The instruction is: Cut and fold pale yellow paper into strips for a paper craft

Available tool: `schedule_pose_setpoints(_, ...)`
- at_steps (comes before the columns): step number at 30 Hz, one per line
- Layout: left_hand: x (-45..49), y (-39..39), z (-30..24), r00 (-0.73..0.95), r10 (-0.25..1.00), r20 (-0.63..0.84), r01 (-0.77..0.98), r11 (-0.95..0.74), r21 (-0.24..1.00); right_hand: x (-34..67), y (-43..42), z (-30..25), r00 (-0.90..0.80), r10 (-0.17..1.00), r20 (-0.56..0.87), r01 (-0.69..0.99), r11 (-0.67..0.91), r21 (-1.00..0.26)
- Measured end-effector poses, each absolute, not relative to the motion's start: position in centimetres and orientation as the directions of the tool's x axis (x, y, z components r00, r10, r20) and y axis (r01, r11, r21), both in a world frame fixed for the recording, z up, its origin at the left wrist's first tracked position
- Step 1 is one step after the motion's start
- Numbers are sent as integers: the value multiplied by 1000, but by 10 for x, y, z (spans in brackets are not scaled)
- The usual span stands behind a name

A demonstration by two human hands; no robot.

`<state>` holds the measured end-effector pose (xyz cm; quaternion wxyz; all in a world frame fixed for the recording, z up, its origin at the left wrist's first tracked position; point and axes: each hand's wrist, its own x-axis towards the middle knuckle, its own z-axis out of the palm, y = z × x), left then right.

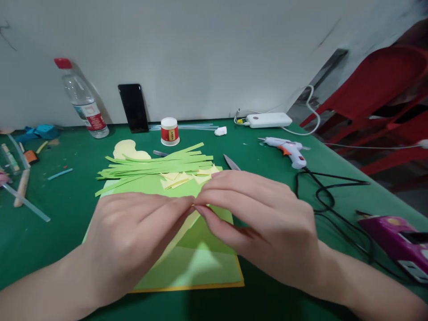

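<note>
My left hand [133, 232] and my right hand [264, 214] meet fingertip to fingertip above the paper stack. Both pinch a thin pale yellow paper piece [180, 236], which slants down from the fingertips, mostly covered by my left hand. Below lie light green paper sheets [200, 267] with an orange-yellow edge showing underneath. Small cut yellow paper pieces [175, 180] rest just beyond my fingers. Behind them is a pile of green paper strips [157, 165]. A pointed metal blade [231, 162] sticks out past my right hand, its other end hidden.
A hot glue gun [286, 149] with a looping black cable lies right, near a purple box [397, 245]. At the back stand a water bottle [85, 104], a phone [133, 108], a paper cup [170, 132] and a white power strip [269, 120]. Yellow rounded paper [129, 150] lies left.
</note>
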<state>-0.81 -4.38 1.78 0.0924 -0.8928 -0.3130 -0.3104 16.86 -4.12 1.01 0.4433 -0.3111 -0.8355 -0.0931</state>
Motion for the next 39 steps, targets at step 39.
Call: schedule_pose_setpoints(39, -17, -27, 29, 527, 548, 650, 675, -735, 73, 187, -36, 12, -552, 388, 738, 593, 805, 21)
